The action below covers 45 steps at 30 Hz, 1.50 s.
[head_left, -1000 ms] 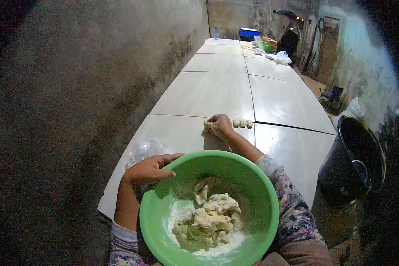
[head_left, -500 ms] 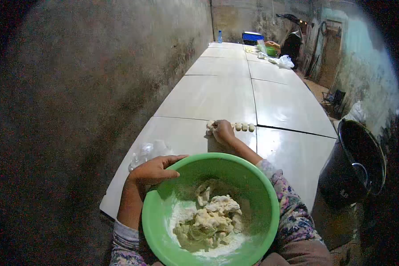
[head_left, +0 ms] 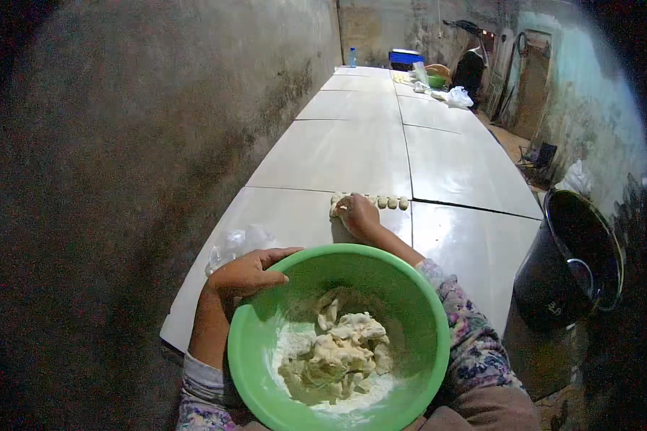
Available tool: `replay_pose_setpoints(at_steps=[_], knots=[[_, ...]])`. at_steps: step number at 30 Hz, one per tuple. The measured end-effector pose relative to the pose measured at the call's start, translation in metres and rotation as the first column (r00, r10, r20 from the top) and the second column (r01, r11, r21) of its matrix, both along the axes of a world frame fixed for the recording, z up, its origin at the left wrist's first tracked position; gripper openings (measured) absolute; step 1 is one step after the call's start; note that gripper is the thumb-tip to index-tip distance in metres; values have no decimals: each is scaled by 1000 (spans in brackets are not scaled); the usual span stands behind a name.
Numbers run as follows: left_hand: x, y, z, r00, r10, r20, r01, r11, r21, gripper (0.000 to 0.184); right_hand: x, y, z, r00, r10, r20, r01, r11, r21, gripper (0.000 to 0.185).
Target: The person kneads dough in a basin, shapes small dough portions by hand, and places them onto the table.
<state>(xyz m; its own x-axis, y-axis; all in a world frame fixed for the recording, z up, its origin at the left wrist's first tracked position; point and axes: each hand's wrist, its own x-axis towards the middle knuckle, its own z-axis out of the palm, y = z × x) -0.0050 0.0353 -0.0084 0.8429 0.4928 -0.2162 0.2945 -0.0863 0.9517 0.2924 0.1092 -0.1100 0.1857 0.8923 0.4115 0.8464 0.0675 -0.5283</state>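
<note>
Through the head view I see a rough plaster wall (head_left: 158, 144), mottled with dark stains, running beside a long, smooth, pale worktop (head_left: 338, 151) of glossy panels parted by thin dark seams. On the right stands a deep, round black bucket (head_left: 550, 287) with a curved handle. Nearest me is the wide, round green bowl (head_left: 432, 316), its wall smooth and its rim rolled, held between the forearms. Inside it lies a lumpy, torn mass of cream-coloured dough (head_left: 345, 348) in soft folds, with powdery white flour (head_left: 292, 348) dusted round it. My left grip (head_left: 248, 274) is clamped on the bowl's rim, thumb on the inner side and fingers along the outer. My right grip (head_left: 359, 215) reaches past the bowl to the worktop, fingers bent and drawn in; I cannot tell whether they pinch anything. A crumpled clear plastic bag (head_left: 241, 243) lies near the left grip. Smallest are the rounded, pale dough pieces (head_left: 393, 203), lined up in a row on the worktop, partly hidden behind the right grip.
</note>
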Motion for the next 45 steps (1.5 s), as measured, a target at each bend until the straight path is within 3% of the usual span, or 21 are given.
replay_pose_setpoints(at_steps=[6,10,12,14,18,20,23,24,26,27,28,30,33,35,36,38,39,40,42,44,45], knots=[[1,0,-1,999,20,-27,-18,998,53,63,-6,-19,17,1000,-12,19,9,994,112,18],[2,-5,1,998,20,-52,-16,997,79,59,-1,-6,15,998,-60,21,63,987,-146,22],[2,-1,-2,999,2,-43,2,996,93,59,5,-11,24,985,14,-170,-56,969,-242,19],[1,0,-5,999,-13,-34,17,994,111,59,11,-16,31,998,69,-14,-70,997,-37,20],[3,-8,-5,999,47,-7,-46,997,69,60,33,-51,80,888,190,-419,-125,976,177,29],[7,-11,-5,998,58,-7,-58,998,37,60,29,-97,125,880,247,-405,-192,966,173,23],[14,-13,-2,999,22,40,-22,1000,6,60,4,-168,161,899,420,-123,-411,907,93,19],[15,-17,0,999,9,39,-10,1000,2,60,-12,-193,170,915,376,-149,-394,911,-124,20],[17,-17,5,990,-51,131,52,999,-5,60,-20,-216,159,795,607,-5,-578,754,-313,28],[19,-13,-2,994,-39,101,40,999,-12,59,-38,-234,166,786,594,-172,-601,667,-440,31],[21,-12,-3,993,-51,104,51,999,-4,59,-37,-237,133,728,674,-127,-675,671,-307,26],[23,-9,-8,987,-103,123,93,992,83,58,-43,-242,98,742,549,-385,-670,624,-402,24],[25,-10,-15,972,-115,207,108,993,45,59,-50,-267,104,669,614,-419,-739,489,-464,26],[28,-10,-15,981,-150,125,129,979,157,55,-46,-270,79,539,57,-840,-745,497,-444,27],[31,-14,-3,979,-157,127,136,978,159,55,-48,-270,94,541,55,-839,-741,503,-445,27],[38,-29,15,980,-120,-156,184,838,513,54,-52,-268,114,761,592,-267,-572,418,-706,27],[38,-40,22,942,-26,-333,247,726,642,58,-46,-267,87,731,468,-496,-682,493,-540,25],[41,-39,19,940,-40,-340,266,709,653,58,-46,-267,95,738,461,-493,-675,516,-527,25],[45,-33,12,945,40,-324,296,316,902,67,-50,-264,113,665,743,75,-490,509,-708,22],[56,-60,56,910,72,-409,365,331,870,68,-48,-265,115,669,743,14,-554,511,-657,18],[58,-65,65,944,-64,-323,325,348,879,67,-52,-266,125,706,708,14,-535,547,-644,18]])
